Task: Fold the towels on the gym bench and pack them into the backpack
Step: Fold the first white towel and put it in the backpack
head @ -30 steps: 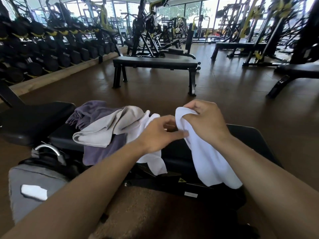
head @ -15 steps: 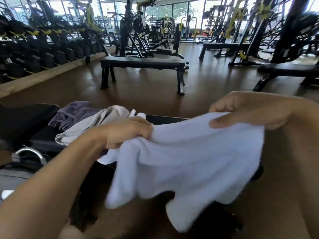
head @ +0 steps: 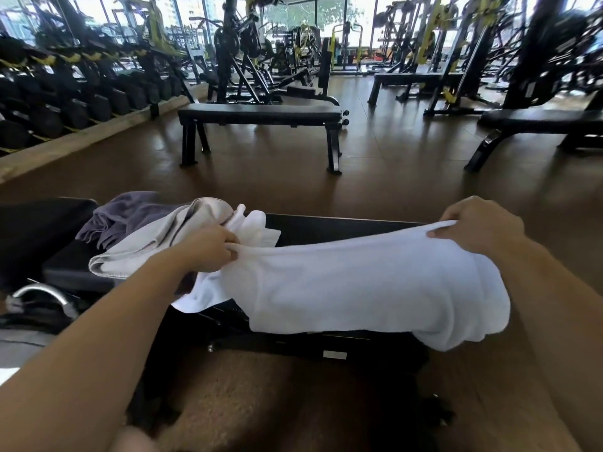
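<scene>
Head view, forward-down over near bench (head: 342, 225)

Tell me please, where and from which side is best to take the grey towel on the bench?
Grip the grey towel at its near hemmed edge, coming from the front left. That edge lies free on the bench; its far end is tucked under another white towel.
</scene>
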Tool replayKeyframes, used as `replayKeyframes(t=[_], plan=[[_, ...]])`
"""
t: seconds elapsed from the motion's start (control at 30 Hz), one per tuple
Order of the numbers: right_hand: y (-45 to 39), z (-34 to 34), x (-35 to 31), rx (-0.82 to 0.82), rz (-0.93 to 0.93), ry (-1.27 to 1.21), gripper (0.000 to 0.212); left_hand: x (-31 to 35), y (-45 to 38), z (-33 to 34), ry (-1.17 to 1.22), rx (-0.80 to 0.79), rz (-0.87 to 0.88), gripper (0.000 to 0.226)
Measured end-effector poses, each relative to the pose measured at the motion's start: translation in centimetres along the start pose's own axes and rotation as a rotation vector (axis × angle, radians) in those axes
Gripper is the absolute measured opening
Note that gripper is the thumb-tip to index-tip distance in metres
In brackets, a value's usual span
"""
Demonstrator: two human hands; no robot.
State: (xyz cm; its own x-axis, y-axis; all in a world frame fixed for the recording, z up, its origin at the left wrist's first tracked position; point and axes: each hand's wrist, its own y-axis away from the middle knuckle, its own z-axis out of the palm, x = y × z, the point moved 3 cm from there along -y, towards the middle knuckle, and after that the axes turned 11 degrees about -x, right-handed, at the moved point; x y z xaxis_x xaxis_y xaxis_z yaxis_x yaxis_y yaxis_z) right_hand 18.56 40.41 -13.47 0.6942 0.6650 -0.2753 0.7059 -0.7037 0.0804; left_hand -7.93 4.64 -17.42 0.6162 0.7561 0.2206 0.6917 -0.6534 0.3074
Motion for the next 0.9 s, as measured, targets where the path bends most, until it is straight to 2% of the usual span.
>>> replayKeyframes(t=[0.07,0.13,0.17,0.27,0.4,0.5,0.57,0.63,0.67,0.73,0.8,0.9], plan=[[-0.8,0.8,0.9,-0.075,0.004,0.003,0.027,-1.1,0.1,-0.6,0.092,0.071,0.027,0.024],[-1.6,1.0,1.7,-0.183,0.017,0.022,0.028,-2.4,-0.1,-1.8,0.177,0.335,-0.019,0.035],[-1.9,0.9,2.1,-0.202,0.031,0.028,0.028,-2.7,0.1,-2.4,0.216,0.454,-0.065,0.033],[-2.2,0.3,2.9,-0.057,0.097,-0.062,0.018,-2.7,0.3,-3.9,0.372,0.649,-0.205,0.015],[-2.2,0.4,2.5,0.190,0.137,-0.178,0.015,-3.0,0.1,-6.0,0.438,0.623,-0.342,0.017],[-2.6,0.8,2.3,0.288,0.104,-0.233,0.016,-4.1,-1.4,-7.5,0.789,0.630,-0.337,0.022],[-2.7,1.6,2.3,0.287,0.071,-0.319,0.014,-4.6,-3.4,-7.6,1.088,0.577,-0.269,0.013],[-2.8,2.7,2.4,0.266,0.042,-0.374,0.012,-4.0,-5.0,-6.8,1.220,0.524,-0.199,0.011],[-3.1,3.4,2.6,0.253,0.034,-0.401,0.011,-3.5,-5.6,-6.2,1.185,0.499,-0.174,0.016],[-3.5,4.6,3.1,0.195,0.030,-0.479,0.010,-1.8,-6.0,-4.4,0.947,0.413,-0.117,0.048],[-4.0,5.7,3.8,0.094,0.058,-0.518,0.028,-0.6,-6.2,-1.9,0.640,0.313,-0.058,0.075],[-3.3,6.9,5.6,-0.011,0.237,-0.616,0.068,0.0,-7.6,1.5,0.023,0.146,-0.050,0.069]])
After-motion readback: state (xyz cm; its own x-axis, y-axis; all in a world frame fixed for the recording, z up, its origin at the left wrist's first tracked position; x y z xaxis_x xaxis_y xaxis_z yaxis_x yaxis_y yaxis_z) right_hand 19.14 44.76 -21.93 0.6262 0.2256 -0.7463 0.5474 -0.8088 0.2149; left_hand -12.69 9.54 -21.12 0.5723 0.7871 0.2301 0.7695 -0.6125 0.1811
